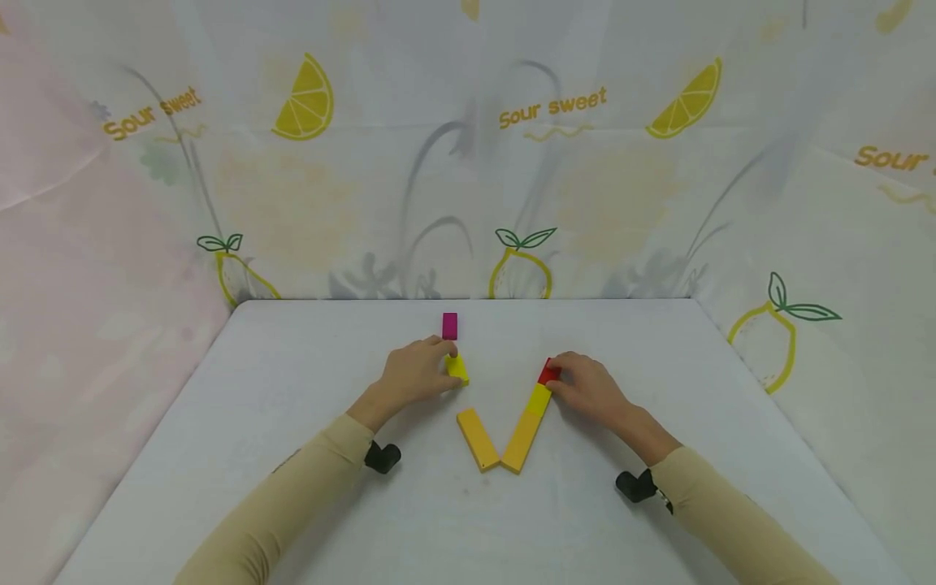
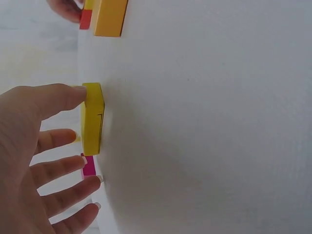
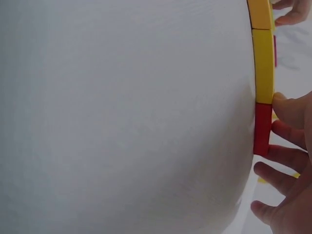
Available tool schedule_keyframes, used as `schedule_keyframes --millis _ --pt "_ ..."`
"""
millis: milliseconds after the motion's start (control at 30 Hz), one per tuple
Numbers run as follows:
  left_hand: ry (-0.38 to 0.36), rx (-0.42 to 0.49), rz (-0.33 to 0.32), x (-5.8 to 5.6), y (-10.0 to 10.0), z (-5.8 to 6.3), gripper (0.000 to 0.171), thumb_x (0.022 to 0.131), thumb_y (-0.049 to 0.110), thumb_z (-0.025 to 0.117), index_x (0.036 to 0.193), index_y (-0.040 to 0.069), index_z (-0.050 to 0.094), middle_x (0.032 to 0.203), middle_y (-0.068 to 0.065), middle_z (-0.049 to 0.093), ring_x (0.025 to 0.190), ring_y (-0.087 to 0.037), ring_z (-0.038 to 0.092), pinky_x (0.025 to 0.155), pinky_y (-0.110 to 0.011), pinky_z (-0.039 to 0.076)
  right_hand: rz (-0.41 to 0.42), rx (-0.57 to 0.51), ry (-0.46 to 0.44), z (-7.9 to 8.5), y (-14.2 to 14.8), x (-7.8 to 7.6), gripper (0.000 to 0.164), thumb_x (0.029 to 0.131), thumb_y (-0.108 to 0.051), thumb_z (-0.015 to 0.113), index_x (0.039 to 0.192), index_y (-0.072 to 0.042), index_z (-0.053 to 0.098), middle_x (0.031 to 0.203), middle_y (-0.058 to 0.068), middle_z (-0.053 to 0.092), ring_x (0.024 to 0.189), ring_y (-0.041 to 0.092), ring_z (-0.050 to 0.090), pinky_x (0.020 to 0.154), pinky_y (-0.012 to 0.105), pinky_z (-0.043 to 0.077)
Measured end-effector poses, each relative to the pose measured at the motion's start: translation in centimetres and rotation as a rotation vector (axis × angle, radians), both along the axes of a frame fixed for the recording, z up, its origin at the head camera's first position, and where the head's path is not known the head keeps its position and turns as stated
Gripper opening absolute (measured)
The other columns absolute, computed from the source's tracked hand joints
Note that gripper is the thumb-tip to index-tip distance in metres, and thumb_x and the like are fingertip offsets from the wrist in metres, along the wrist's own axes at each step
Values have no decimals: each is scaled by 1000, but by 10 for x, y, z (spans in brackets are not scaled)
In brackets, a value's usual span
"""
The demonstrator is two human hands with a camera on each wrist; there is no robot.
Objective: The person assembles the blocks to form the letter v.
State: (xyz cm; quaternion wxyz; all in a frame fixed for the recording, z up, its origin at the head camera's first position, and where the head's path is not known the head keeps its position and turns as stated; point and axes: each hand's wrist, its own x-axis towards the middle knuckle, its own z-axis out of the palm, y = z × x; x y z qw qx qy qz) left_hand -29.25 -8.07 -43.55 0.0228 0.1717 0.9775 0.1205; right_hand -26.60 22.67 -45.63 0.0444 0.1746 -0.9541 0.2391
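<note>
My left hand [image 1: 413,375] pinches a yellow block [image 1: 457,370] lengthwise on the white table; in the left wrist view the thumb presses one end of this yellow block [image 2: 92,122] and the index finger is at the other. On the right, my right hand [image 1: 591,392] holds a red block [image 1: 546,372] between thumb and fingers. This red block [image 3: 262,129] touches the end of a second yellow block [image 3: 263,66], which meets a long orange block [image 1: 522,441]. Another orange block [image 1: 478,439] leans the opposite way, its lower end touching the first, forming a V.
A magenta block [image 1: 449,326] lies beyond my left hand. The white table [image 1: 292,341] ends at a patterned cloth backdrop [image 1: 453,179] with lemon prints. Black wrist devices [image 1: 383,457] sit under both sleeves.
</note>
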Motion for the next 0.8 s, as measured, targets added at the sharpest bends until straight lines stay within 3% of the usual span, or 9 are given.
schedule_keyframes --millis 567,800 --pt "57 -15 -47 -3 -3 -8 39 83 45 73 112 21 64 100 4 70 80 -16 54 64 -32 48 -19 20 -10 7 -5 2 29 89 -16 73 115 -4 70 116 10 70 104 27 64 95 46 53" --pt "52 -15 -54 -2 -2 -5 36 82 43 74 109 21 65 96 5 69 76 -15 53 62 -32 46 -50 28 -31 4 -5 2 30 90 -16 72 118 -5 69 119 11 69 107 28 64 96 46 53"
